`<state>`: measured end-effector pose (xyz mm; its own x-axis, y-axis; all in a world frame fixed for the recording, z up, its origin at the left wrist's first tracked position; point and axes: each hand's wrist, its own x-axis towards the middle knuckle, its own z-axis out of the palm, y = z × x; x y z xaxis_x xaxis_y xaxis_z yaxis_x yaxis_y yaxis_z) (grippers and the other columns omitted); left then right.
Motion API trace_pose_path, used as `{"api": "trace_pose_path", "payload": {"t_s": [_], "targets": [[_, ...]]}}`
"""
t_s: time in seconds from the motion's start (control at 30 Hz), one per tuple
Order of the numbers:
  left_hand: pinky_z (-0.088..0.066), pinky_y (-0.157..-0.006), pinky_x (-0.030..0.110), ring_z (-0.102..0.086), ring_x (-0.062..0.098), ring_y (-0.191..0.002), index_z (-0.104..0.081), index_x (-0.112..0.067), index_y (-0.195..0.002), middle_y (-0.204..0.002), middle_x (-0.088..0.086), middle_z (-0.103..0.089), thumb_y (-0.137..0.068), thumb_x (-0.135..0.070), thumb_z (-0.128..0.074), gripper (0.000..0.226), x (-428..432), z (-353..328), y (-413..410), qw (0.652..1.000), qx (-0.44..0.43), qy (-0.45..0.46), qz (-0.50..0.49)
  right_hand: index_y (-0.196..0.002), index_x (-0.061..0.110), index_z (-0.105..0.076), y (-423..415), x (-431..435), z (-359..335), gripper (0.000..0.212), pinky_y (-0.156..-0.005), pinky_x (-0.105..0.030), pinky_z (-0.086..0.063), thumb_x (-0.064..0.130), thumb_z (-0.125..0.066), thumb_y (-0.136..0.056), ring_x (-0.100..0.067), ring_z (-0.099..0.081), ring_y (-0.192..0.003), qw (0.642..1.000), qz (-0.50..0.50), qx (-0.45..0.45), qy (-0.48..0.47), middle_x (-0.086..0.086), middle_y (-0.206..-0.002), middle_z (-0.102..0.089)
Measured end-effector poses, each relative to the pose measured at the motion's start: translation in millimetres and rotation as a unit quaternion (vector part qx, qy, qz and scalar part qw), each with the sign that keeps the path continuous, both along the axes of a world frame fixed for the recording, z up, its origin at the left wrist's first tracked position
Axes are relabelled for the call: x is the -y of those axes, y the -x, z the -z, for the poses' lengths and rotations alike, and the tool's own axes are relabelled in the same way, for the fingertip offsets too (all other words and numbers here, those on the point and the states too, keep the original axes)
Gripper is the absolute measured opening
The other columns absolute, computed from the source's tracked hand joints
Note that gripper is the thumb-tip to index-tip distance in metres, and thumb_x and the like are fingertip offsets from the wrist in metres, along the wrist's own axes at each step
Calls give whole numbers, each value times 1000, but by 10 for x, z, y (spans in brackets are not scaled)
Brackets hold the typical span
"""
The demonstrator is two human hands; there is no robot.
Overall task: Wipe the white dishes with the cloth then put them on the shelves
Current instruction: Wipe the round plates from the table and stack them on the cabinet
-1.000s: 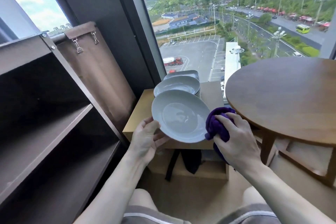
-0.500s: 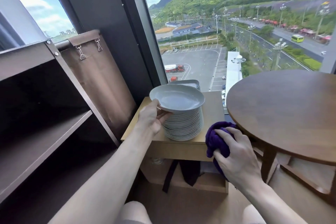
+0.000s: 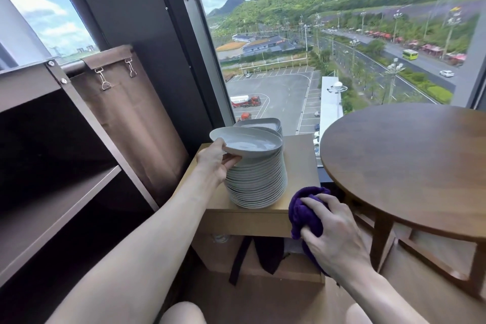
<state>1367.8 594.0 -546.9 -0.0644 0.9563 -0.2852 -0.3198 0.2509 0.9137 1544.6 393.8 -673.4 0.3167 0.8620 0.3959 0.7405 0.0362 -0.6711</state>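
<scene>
Plate [image 3: 247,142] hides left hand [image 3: 213,163] fingertips — cloth [image 3: 305,216] part-covered.

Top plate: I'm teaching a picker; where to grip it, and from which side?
Take the top plate by its left rim, from the left: that edge overhangs the stack, leaving room beneath, where the left hand holds it.

The left hand [image 3: 214,159] grips the left rim of a white plate [image 3: 247,142], held slightly tilted just over the top of a tall stack of white plates [image 3: 259,184] on a small light-wood table [image 3: 299,166]. The right hand [image 3: 334,237] holds a bunched purple cloth [image 3: 305,214] by that table's front right corner, near a dark round table [image 3: 407,160]. Dark shelves [image 3: 60,192] stand at the left.
</scene>
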Motion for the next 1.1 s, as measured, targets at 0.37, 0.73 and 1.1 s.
{"api": "trace_pose_path", "payload": {"t_s": [0.37,0.73,1.1], "targets": [[-65,-61,29,-69,31,-104,-55,10,-132,-130,26,-59,-96,11,-55,35,-145,-26,283,980,-184,19,71,-136,27,-60,2,-20,27,56,-92,-35,-47,27,-75,-82,-17,-44,-121,1000,-4,-4,9,5,-137,-53],[-65,-66,32,-76,23,-70,-62,9,-126,-97,18,-72,-96,0,-65,31,-118,328,246,949,-310,-34,42,-138,29,-59,28,-11,2,57,-100,-37,-47,30,-74,-83,-16,-43,-126,1000,-18,-14,20,5,-139,-51],[-63,-78,35,-76,21,-91,-74,-7,-107,-99,13,-77,-102,-31,-66,26,1148,963,255,944,-210,-27,251,-136,31,-60,100,-11,26,57,-100,-26,-40,34,-70,-80,-14,-45,-125,998,-41,-36,17,9,-136,-52]]}}
